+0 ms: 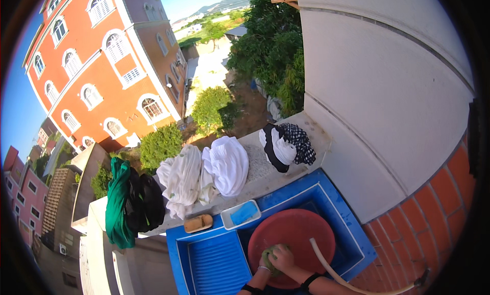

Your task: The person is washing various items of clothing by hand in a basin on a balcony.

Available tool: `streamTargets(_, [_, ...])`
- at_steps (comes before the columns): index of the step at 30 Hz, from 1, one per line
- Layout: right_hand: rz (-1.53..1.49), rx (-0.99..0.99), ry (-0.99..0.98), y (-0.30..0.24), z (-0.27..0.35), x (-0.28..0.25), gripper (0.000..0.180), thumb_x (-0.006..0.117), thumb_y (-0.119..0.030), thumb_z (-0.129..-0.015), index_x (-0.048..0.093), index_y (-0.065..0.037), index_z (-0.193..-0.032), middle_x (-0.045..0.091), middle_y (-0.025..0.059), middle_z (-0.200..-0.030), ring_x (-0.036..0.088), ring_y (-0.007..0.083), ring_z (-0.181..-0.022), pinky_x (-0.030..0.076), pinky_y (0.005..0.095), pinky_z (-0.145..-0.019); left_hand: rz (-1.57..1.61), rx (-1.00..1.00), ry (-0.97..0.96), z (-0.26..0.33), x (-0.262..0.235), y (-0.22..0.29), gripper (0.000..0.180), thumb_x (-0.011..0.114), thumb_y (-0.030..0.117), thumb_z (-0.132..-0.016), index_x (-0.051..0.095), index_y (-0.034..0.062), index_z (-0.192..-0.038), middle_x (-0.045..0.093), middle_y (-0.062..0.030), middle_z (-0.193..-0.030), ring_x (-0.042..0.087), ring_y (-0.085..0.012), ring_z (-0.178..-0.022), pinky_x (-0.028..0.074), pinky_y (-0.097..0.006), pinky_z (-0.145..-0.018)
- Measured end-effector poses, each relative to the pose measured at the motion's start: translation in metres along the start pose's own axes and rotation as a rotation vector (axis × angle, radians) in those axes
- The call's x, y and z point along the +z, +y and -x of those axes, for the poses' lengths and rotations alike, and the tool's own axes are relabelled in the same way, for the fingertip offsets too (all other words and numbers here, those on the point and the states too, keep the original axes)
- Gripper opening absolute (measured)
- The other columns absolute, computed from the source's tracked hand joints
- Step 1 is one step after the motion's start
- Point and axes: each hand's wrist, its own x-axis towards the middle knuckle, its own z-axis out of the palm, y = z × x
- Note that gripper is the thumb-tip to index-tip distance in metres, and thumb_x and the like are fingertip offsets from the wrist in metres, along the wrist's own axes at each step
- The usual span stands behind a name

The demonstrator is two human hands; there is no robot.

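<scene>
At the far left, a long green cloth (119, 203) and a black cloth (145, 203) hang over the ledge (255, 175). Beside them lie a cream cloth (181, 172), then a white cloth (227, 164). Below these, a brown oval dish (198, 223) rests near the ridged board of the blue sink (176, 246), with a white tray (240, 214) bearing a blue slab just right of it.

Inside the sink sits the red basin (301, 221), and low in it the left hand (266, 265) and right hand (282, 256) come together over a small green cloth (267, 254). The right fingers curl over its top; the left fingers are hidden, so I cannot tell how they grip. Bunched like this, the cloth should be soft, limp and light, heavier and slippery if wet, and hardly fragile. A full-palm hold on the bunch, one hand on each side, should suit it better than a fingertip pinch at one edge.

Further right, a black-and-white cloth (298, 142) lies on the ledge, and a pale hose (326, 267) curves over the basin's right side.
</scene>
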Motion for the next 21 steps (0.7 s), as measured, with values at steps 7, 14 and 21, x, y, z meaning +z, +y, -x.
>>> streamTargets(7, [0.126,0.105,-0.31,0.053,-0.034,0.001,0.018,0.052,-0.024,-0.075,0.054,-0.007,-0.074,0.054,0.0128,-0.081,0.054,0.0321,-0.07,0.044,0.0423,-0.06,-0.061,0.008,0.046,0.016,-0.005,0.016,0.041,0.034,0.036,-0.085,0.045,0.0069,-0.112,0.049,-0.0106,-0.111,0.049,-0.0252,-0.1,0.043,-0.038,-0.08])
streamTargets(14, [0.317,0.412,-0.589,0.063,-0.011,-0.003,0.054,0.04,-0.045,-0.08,0.029,-0.021,-0.127,0.015,0.0205,-0.131,0.03,0.0429,-0.112,0.044,0.042,-0.076,-0.587,0.387,0.143,0.043,-0.02,0.023,0.06,0.063,0.02,-0.069,0.035,0.0126,-0.121,0.038,-0.0133,-0.118,0.043,-0.0273,-0.103,0.043,-0.034,-0.081])
streamTargets(21, [0.523,0.261,-0.767,0.113,0.024,0.058,0.07,0.055,-0.044,-0.071,0.025,-0.015,-0.129,0.024,0.0218,-0.127,0.036,0.04,-0.109,0.041,0.0416,-0.082,-0.412,0.006,0.125,-0.027,-0.07,0.002,0.063,0.054,0.05,-0.073,0.035,0.0149,-0.122,0.037,-0.0092,-0.123,0.039,-0.0295,-0.11,0.033,-0.046,-0.09])
